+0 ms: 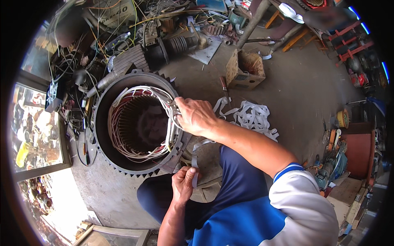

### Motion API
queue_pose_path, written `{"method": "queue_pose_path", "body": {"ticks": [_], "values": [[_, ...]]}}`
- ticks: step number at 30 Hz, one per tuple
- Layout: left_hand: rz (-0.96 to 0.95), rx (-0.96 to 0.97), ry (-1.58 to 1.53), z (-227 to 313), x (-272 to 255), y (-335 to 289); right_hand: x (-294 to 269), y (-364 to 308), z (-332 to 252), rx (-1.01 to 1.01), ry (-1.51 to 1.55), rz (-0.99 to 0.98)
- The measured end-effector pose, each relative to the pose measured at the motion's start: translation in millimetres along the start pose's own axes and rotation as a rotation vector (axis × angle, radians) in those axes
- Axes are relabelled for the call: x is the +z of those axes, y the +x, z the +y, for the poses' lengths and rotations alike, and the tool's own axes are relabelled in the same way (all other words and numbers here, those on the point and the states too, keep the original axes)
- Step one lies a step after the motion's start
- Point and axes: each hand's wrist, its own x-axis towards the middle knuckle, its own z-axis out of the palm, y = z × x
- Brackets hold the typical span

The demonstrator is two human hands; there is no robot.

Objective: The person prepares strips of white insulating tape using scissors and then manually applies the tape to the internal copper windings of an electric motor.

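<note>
A large round motor stator (99, 137) with a dark iron housing stands open end up in front of me, to the left. White-sleeved and reddish lead wires (117, 143) ring its inner winding. At the stator's right rim my right hand (195, 116) is closed on dark metal scissors (174, 108), partly hidden by the fingers and lying against the wires. Lower down, above my knee, my left hand (183, 184) pinches white cloth tape (194, 158) between thumb and fingers. A thin reddish wire stretches from near that hand toward the stator.
A heap of loose white tape (252, 117) lies on the floor to the right. Beyond it stand a cardboard box (238, 76) and a red-handled tool (223, 83). Motor parts (131, 59) and tangled cables crowd the far left. A glass-paned frame (43, 166) borders the left side.
</note>
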Motion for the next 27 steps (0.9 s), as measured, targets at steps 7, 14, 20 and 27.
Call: {"method": "queue_pose_path", "body": {"ticks": [7, 14, 20, 27], "values": [[-0.069, 0.006, -0.014, 1, 4, 5, 9, -3, -10, -0.02, -0.068, 0.078], [-0.061, 0.054, 0.046, 6, 2, 1, 7, -4, -15, -0.009, -0.1, 0.096], [-0.039, 0.047, 0.077, -11, -1, 4, 16, -3, -8, -0.011, -0.104, 0.132], [0.01, 0.041, 0.074, -10, 7, 8, 14, 2, 16, 0.09, 0.144, 0.056]]}}
